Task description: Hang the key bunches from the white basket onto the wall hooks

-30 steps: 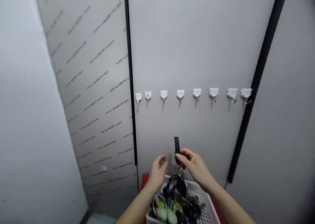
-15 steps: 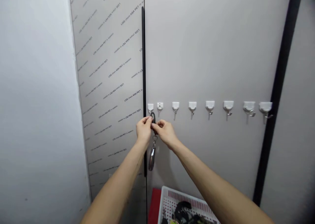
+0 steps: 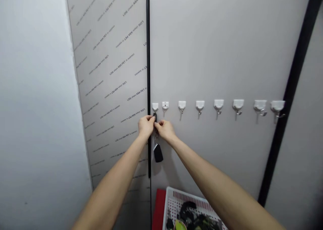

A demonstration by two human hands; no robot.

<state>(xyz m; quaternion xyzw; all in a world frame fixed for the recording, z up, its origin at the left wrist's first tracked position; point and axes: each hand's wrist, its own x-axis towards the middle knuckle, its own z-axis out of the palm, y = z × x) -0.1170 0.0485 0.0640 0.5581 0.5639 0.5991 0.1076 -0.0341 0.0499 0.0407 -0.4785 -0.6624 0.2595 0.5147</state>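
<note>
A black and silver car key hangs from small metal rings below a dark loop. My left hand pinches the upper part of this loop. Just right of it, my right hand grips the loop lower down, fingers closed. The loop's top is right under the leftmost white adhesive hook; whether it is on the hook's metal part, I cannot tell. A second white hook, whose plate looks different from the rest, is stuck close beside it.
More white hooks run in a row to the right across the grey panel. A long black handle stands left of the row. Below are a white basket of dark items and a red object.
The loop and both hands have come closer to the leftmost hook. The car key has turned from its narrow edge to its broad black face. The view has shifted slightly.
</note>
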